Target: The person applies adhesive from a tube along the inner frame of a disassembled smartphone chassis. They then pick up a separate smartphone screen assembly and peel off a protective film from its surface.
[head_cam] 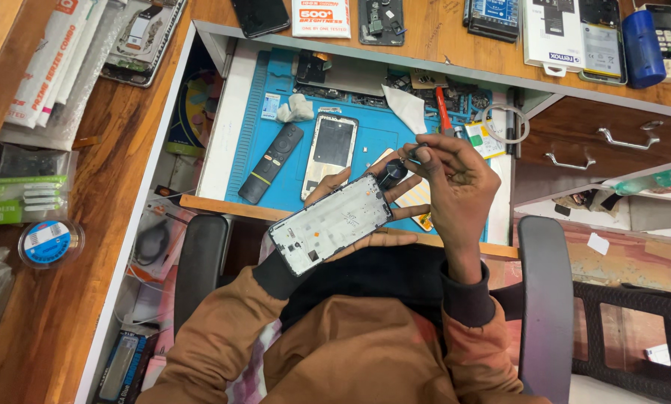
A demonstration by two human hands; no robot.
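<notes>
The person sits at the table [126, 135], over an open drawer lined with a blue work mat [384, 131].

1. Position of the work. The opened phone frame [329, 223] is held above the lap, just in front of the drawer's edge, tilted with its bare inner face upward.
2. Left hand [358, 213]. It lies under the frame, palm up, fingers spread along the far long edge and closed on the frame from below.
3. Right hand [455, 183]. Thumb and fingers are pinched together on a small dark-tipped tool [406, 161], whose lower end meets the frame's upper corner. Its exact kind cannot be told.
4. Handling. The frame looks thin, light and stiff, but likely fragile across its middle and smooth along the edges. It is best gripped by the long side rails, keeping pressure off the exposed inner face.
5. Surroundings. On the mat, well apart from the hands, lie a black remote control [270, 163], a second phone frame [331, 153], a crumpled white wipe [296, 109] and a red-handled tool [444, 112].
</notes>
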